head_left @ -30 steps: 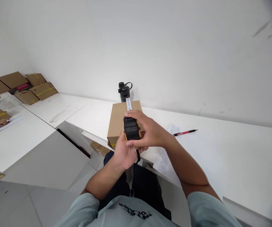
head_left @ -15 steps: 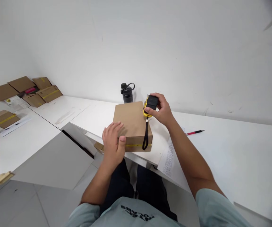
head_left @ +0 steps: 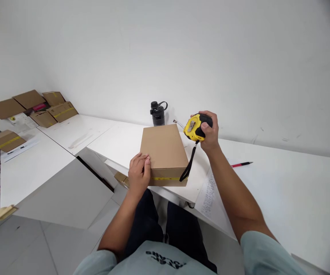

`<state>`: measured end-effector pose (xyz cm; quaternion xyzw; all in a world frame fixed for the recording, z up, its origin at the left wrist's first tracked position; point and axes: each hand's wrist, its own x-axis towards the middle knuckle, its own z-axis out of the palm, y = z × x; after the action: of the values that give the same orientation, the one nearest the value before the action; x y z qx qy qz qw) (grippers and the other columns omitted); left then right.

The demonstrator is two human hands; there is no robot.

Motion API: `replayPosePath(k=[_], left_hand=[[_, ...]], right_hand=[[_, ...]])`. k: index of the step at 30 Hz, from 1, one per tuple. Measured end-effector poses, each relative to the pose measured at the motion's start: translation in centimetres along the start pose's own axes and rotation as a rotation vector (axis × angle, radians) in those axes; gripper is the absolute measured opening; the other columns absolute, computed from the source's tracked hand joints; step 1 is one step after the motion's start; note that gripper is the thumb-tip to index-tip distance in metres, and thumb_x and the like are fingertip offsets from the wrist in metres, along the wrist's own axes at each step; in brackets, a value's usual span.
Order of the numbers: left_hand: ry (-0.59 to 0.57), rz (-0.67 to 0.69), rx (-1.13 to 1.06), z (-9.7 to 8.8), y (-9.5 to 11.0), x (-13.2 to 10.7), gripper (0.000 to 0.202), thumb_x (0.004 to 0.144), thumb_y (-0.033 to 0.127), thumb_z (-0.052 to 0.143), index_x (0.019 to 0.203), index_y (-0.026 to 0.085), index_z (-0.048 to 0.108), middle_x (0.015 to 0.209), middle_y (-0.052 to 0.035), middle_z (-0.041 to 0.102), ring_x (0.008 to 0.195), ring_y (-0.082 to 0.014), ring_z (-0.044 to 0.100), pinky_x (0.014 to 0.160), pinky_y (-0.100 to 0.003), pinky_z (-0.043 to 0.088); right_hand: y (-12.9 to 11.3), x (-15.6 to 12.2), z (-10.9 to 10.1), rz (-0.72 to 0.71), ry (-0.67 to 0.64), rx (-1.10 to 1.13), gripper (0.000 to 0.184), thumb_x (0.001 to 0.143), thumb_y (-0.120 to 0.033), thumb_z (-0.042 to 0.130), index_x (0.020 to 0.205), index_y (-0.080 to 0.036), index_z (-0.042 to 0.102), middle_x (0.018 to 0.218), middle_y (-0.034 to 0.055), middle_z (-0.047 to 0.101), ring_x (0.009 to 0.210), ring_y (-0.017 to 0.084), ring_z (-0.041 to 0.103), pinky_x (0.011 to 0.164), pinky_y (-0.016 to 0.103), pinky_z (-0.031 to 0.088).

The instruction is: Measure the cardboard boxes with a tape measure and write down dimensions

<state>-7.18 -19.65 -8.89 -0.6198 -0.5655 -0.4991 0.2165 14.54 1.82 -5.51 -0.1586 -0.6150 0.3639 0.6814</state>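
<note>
A closed cardboard box (head_left: pixel 165 147) with yellow tape along its front side lies on the white table. My left hand (head_left: pixel 139 170) grips its near left corner, fingers bent over the top edge. Above the box's right side, my right hand (head_left: pixel 211 131) is closed around a yellow and black tape measure (head_left: pixel 194 128). A short length of metal blade (head_left: pixel 178 123) sticks out of it to the left, over the far right of the box. From the case hangs a black wrist strap (head_left: pixel 188 168), in front of the box's near right corner.
Behind the box stands a black bottle (head_left: pixel 158 114) by the wall. To the right lie a handwritten sheet (head_left: pixel 211 194), partly behind my forearm, and a red and black pen (head_left: pixel 241 164). Several cardboard boxes (head_left: pixel 63 111) are at the far left, beyond an adjoining table (head_left: pixel 39 152).
My right hand has moved right and turned the tape measure, so its yellow face and a bit of blade now show. My left hand's fingers have drawn back and closed onto the box corner.
</note>
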Motion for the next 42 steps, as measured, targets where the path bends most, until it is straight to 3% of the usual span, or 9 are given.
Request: replayPosePath(k=[4,9,19,25,28,36,42], left_hand=[[0.003,0.013,0.002,0.0,-0.1,-0.2,0.026,0.11,0.028,0.053,0.108,0.02,0.078,0.113,-0.0088,0.083,0.119,-0.0246,0.074,0.106,-0.051,0.06],[0.007,-0.029,0.019,0.3,0.0,-0.5,0.026,0.109,0.028,0.053,0.108,0.02,0.078,0.113,-0.0086,0.083,0.122,-0.0256,0.073,0.106,-0.051,0.06],[0.034,-0.035,0.053,0.8,0.0,-0.7,0.026,0.11,0.029,0.053,0.108,0.02,0.077,0.112,-0.0093,0.082,0.123,-0.0262,0.073,0.105,-0.048,0.061],[0.037,-0.025,0.067,1.0,-0.3,-0.7,0.026,0.11,0.029,0.052,0.109,0.021,0.077,0.111,-0.0089,0.083,0.121,-0.0263,0.074,0.105,-0.048,0.06],[0.041,-0.006,0.067,0.9,-0.2,-0.7,0.025,0.11,0.026,0.053,0.109,0.02,0.077,0.111,-0.0088,0.083,0.121,-0.0259,0.074,0.105,-0.048,0.061],[0.071,0.004,0.061,1.0,-0.3,-0.7,0.025,0.109,0.026,0.054,0.107,0.021,0.078,0.11,-0.008,0.083,0.119,-0.0251,0.075,0.103,-0.047,0.061],[0.046,-0.036,0.056,1.0,-0.4,-0.8,0.026,0.109,0.028,0.053,0.108,0.021,0.078,0.111,-0.0085,0.083,0.122,-0.0262,0.074,0.105,-0.049,0.06]], right_hand=[[-0.9,-0.2,0.1,0.006,-0.046,-0.008,0.063,0.083,-0.077,0.061,0.127,-0.032,0.052,0.124,0.0114,0.069,0.115,0.034,0.072,0.097,0.056,0.06],[-2.6,-0.9,0.6,-0.05,-0.127,-0.041,0.056,0.087,-0.07,0.067,0.126,-0.031,0.059,0.121,0.0094,0.072,0.112,0.03,0.072,0.097,0.051,0.06],[-7.9,-2.9,2.0,-0.268,-0.471,-0.279,0.053,0.089,-0.059,0.073,0.13,-0.028,0.062,0.123,0.0103,0.072,0.109,0.028,0.073,0.09,0.042,0.062],[-10.4,-4.6,3.3,-0.368,-0.645,-0.311,0.059,0.089,-0.056,0.076,0.138,-0.031,0.055,0.129,0.0103,0.071,0.118,0.029,0.072,0.096,0.043,0.062],[-9.5,-4.4,3.4,-0.359,-0.617,-0.326,0.059,0.088,-0.056,0.076,0.137,-0.03,0.056,0.131,0.0107,0.07,0.12,0.03,0.071,0.099,0.045,0.061],[-3.1,-2.2,2.6,-0.133,-0.404,-0.325,0.06,0.085,-0.06,0.076,0.131,-0.026,0.06,0.13,0.0131,0.069,0.118,0.031,0.07,0.103,0.051,0.058],[-5.0,-2.7,2.8,-0.141,-0.482,-0.382,0.059,0.084,-0.058,0.077,0.132,-0.027,0.061,0.13,0.0118,0.071,0.117,0.031,0.071,0.103,0.052,0.059]])
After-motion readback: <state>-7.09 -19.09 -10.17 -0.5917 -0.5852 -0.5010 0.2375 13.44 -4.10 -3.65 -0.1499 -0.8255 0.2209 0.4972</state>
